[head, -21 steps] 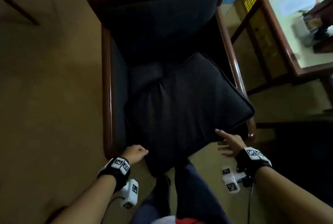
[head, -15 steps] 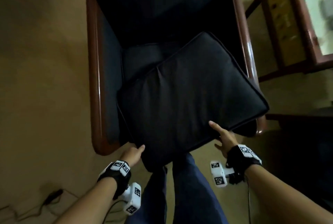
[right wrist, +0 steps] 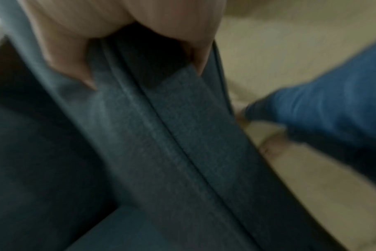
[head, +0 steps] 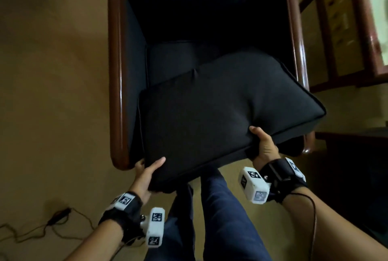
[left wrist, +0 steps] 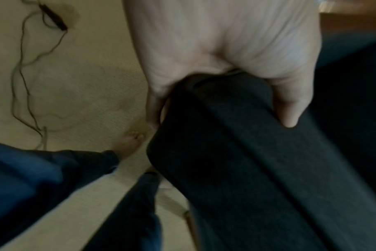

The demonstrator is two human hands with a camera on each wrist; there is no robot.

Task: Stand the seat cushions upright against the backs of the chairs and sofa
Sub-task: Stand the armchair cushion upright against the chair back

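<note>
Bottom of the head frame: your blue trouser legs (head: 220,218), w/ a thin black cable (head: 42,229) on the tan floor (head: 52,93) at lower left. Your left hand (head: 147,174) clamps the near left corner of the dark square fabric seat cushion (head: 220,114), thumb on top, fingers curled under. Your right hand (head: 265,147) pinches the near edge, thumb on top. Cushion sits centre frame, tilted, over the seat of the dark armchair w/ glossy red-brown wooden arms (head: 117,72). Upper right: wooden table frame (head: 365,19).

L hand (left wrist: 225,42) round cushion (left wrist: 258,169) corner
</note>
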